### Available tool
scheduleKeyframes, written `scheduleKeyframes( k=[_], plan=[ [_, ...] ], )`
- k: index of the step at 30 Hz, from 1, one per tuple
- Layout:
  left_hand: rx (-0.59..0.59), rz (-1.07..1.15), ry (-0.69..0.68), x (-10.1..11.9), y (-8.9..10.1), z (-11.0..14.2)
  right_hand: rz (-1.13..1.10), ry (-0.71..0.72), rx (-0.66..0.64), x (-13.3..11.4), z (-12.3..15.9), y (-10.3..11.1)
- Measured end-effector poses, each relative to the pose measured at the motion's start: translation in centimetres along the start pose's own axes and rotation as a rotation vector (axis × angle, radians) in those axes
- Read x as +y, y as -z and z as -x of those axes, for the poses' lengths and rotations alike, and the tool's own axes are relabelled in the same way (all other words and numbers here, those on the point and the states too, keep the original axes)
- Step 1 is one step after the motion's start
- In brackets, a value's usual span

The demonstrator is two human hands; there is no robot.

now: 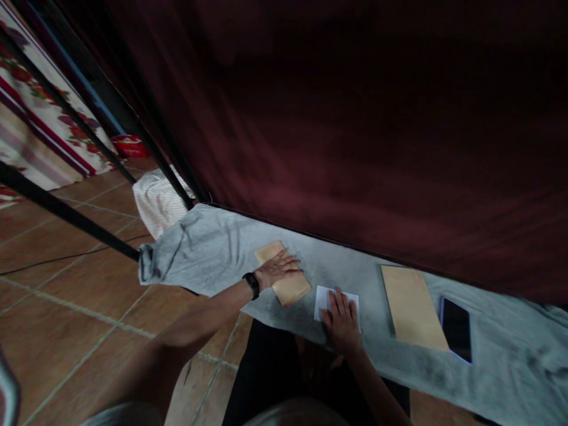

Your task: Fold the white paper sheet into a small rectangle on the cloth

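My left hand point(278, 268) lies flat with fingers stretched over a tan paper envelope point(290, 288), which rests at a slant on a grey cloth point(222, 251). A dark band is on that wrist. To the right, my right hand point(342, 322) rests palm down on a white sheet of paper point(322, 299), fingers extended. The palm hides part of the sheet. Neither hand grips anything. Further right on the cloth lies a larger tan envelope or stack of paper point(412, 307).
A smartphone point(456, 329) lies beside the larger tan paper. A dark red curtain point(355, 177) hangs along the cloth's far edge. Black metal bars point(71, 214) stand at the left above a tiled floor point(66, 319). A striped cloth point(160, 201) and a red container point(130, 146) are behind.
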State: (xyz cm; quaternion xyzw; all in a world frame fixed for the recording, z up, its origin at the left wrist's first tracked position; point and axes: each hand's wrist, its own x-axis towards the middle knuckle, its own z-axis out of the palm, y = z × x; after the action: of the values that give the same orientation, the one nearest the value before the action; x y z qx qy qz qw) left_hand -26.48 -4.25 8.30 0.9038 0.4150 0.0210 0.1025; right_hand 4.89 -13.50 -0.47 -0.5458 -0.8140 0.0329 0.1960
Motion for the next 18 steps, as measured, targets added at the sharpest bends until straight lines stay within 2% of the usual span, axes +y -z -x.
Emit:
scheduleKeyframes(
  k=[2, 6, 8, 12, 15, 18],
  plan=[
    [0.032, 0.014, 0.034, 0.4, -0.6, -0.1, -0.005, -0.012, 0.002, -0.1, 0.0, 0.1],
    [-0.014, 0.001, 0.087, 1.7, -1.2, 0.3, -0.025, -0.02, 0.007, -0.3, -0.1, 0.1],
    [-0.026, 0.001, 0.071, 3.0, -1.2, 0.4, -0.028, -0.027, 0.006, -0.3, -0.1, 0.0],
    [-0.034, 0.031, -0.053, 7.5, -2.1, -0.7, -0.006, -0.038, -0.014, -0.4, -0.2, -0.2],
    [0.035, 0.045, -0.083, 11.5, -3.9, -1.9, 0.023, -0.031, -0.037, -0.3, -0.2, 0.0],
    [0.078, 0.083, -0.066, 13.9, -6.1, -2.2, 0.021, 0.036, -0.084, 0.1, -0.1, 0.3]
  ],
)
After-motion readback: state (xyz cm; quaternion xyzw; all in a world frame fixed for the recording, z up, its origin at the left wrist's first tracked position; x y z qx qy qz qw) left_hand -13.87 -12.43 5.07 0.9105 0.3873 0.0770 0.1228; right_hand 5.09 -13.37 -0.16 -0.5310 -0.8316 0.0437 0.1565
